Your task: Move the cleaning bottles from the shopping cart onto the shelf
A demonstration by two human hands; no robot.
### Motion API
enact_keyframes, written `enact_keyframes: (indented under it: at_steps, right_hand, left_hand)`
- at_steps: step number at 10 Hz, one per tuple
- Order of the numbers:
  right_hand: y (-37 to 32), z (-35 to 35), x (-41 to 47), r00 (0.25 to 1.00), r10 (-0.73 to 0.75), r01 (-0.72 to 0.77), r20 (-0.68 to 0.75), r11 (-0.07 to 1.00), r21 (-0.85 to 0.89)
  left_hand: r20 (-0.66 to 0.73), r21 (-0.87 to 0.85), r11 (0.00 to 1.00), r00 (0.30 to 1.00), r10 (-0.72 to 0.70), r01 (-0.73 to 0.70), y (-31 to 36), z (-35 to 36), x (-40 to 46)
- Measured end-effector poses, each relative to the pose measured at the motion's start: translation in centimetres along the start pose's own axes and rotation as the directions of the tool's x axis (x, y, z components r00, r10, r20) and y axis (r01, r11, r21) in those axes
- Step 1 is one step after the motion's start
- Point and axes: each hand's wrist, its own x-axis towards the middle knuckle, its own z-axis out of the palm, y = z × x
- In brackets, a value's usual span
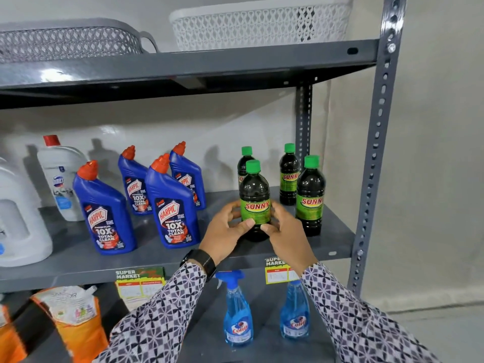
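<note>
A dark Sunny bottle with a green cap stands upright on the grey middle shelf, near its front edge. My left hand and my right hand both wrap around its lower half. Three more Sunny bottles stand close by: one right behind it, one at the back and one to the right. Several blue Harpic bottles with red caps stand to the left. The shopping cart is out of view.
White bottles stand at the shelf's far left. Two blue Colin spray bottles and orange bags sit on the shelf below. A grey basket and a white basket rest on the top shelf. A grey upright post frames the right side.
</note>
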Motion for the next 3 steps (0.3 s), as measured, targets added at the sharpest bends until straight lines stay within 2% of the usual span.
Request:
enact_keyframes:
  at_steps: [2, 3]
  right_hand:
    - [-0.2, 0.2, -0.3, 0.999, 0.044, -0.043, 0.016, 0.999, -0.020]
    - [-0.5, 0.9, -1.4, 0.992, 0.018, -0.035, -0.121, 0.990, -0.140]
  left_hand:
    - [0.024, -0.019, 1.000, 1.000, 0.003, -0.003, 0.5, -0.2, -0.5]
    - [0.016, -0.029, 0.999, 1.000, 0.025, -0.024, 0.6, -0.6, -1.9]
